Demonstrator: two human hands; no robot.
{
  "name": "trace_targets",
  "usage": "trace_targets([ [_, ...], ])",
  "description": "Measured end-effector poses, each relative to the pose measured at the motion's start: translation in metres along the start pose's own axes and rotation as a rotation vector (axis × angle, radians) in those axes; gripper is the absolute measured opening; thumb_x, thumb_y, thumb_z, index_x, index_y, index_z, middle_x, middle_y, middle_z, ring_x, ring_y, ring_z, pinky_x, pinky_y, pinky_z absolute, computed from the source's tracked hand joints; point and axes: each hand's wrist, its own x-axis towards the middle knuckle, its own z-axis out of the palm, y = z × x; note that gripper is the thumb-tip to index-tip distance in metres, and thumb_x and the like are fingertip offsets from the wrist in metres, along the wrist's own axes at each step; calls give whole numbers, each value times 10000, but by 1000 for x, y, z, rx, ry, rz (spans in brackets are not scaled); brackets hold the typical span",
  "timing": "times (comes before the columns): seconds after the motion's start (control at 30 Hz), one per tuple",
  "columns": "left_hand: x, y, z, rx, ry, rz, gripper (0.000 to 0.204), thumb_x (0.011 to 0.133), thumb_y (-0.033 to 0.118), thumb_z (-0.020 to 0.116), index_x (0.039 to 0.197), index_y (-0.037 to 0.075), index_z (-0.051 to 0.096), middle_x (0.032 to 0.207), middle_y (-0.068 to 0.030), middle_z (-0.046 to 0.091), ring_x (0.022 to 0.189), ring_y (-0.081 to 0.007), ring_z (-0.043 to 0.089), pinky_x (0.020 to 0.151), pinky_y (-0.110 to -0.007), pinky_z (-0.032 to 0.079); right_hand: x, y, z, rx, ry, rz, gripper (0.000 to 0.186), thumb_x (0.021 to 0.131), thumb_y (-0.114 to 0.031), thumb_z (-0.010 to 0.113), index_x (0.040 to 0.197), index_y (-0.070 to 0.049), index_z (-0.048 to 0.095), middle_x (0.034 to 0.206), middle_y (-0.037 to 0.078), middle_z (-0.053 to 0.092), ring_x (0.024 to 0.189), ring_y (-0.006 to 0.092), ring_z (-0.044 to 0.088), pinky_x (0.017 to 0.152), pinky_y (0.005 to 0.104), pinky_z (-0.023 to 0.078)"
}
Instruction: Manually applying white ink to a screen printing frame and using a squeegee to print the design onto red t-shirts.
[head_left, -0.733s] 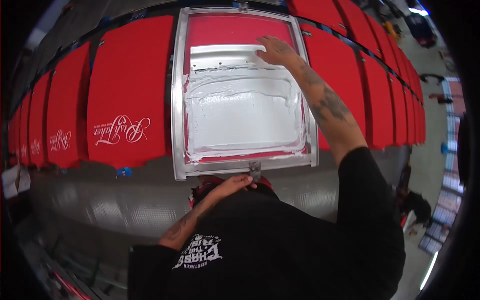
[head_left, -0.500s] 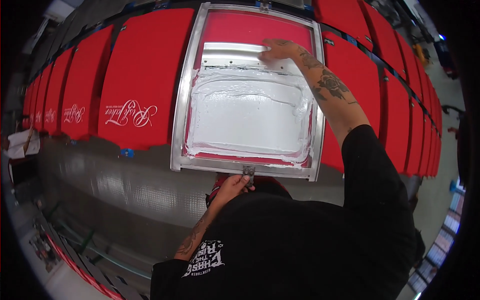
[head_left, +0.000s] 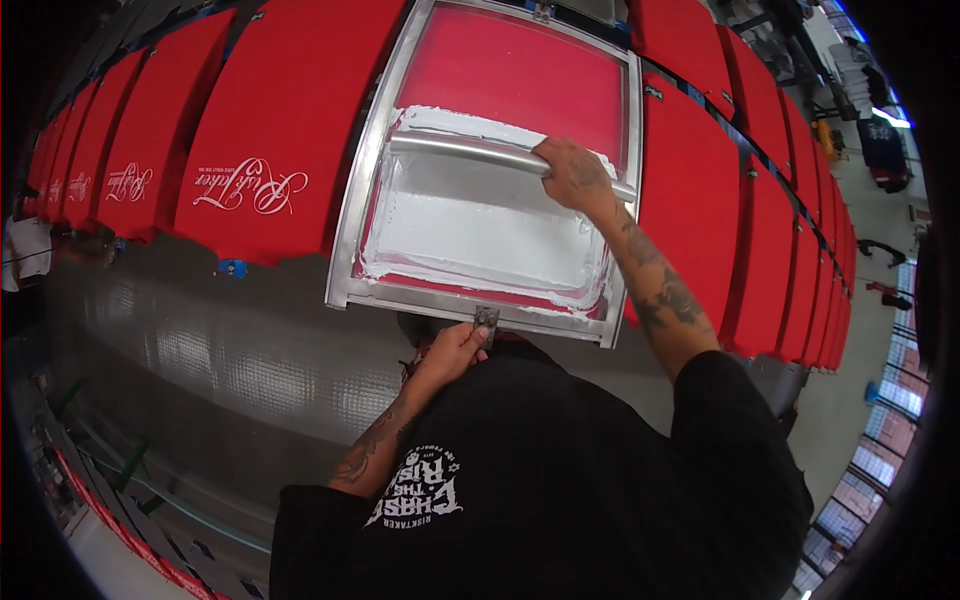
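Observation:
Ahead of me lies a metal-framed printing screen [head_left: 352, 225] with white ink [head_left: 470, 235] spread over its mesh. My right hand [head_left: 577, 176] is closed round the right part of a wide metal squeegee [head_left: 460, 150], which crosses the screen from side to side. The squeegee's lower edge is in or over the ink; exact contact is hidden. At the near edge of the frame, my left hand [head_left: 462, 347] grips a small dark metal clamp [head_left: 487, 318]. Red fabric shows through the bare mesh beyond the squeegee.
Red shirts [head_left: 270, 130] with white script lie stretched on boards in a row at the left. More red shirts [head_left: 690, 210] on boards run along the right. A grey floor [head_left: 200, 330] spreads out below on the left. Brick and windows [head_left: 890, 430] appear at the far right.
My right hand has brought the squeegee nearer to me, down into the inked area, and tilted it. My left hand stays at the clamp. The whole view has shifted slightly.

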Motion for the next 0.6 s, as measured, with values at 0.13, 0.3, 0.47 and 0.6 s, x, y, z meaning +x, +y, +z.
trace_targets([
  [0.13, 7, 7, -7, 10, -68, 28, 487, 1020, 430, 554, 800, 2, 635, 682, -65, 685, 608, -132, 632, 579, -308, 503, -29, -27, -3, 22, -25, 72, 309, 774, -51, 606, 1071, -82, 685, 1061, 60, 679, 1054, 276, 625, 962, 395, 515],
  [0.3, 13, 10, -15, 9, -180, 31, 438, 1019, 396, 568, 843, -1, 627, 704, -58, 678, 572, -104, 604, 524, -279, 486, -97, -78, 13, -2, -50, 62, 367, 688, -18, 646, 1050, -63, 686, 1025, 74, 679, 961, 297, 619, 873, 392, 525],
  [0.47, 10, 3, -12, 104, -171, 56, 382, 976, 339, 600, 923, -35, 651, 710, -120, 691, 610, -185, 665, 591, -349, 531, -170, -158, 23, 9, 58, 121, 441, 636, 6, 651, 1068, -77, 671, 1049, 76, 669, 931, 292, 603, 821, 405, 519],
  [0.6, 0, 19, -10, 312, -56, 137, 337, 950, 258, 575, 999, -70, 631, 788, -257, 681, 804, -443, 673, 750, -502, 525, -173, -159, 8, -10, 44, 175, 412, 653, -3, 650, 1053, -98, 682, 1006, 52, 678, 913, 281, 616, 805, 408, 523],
])
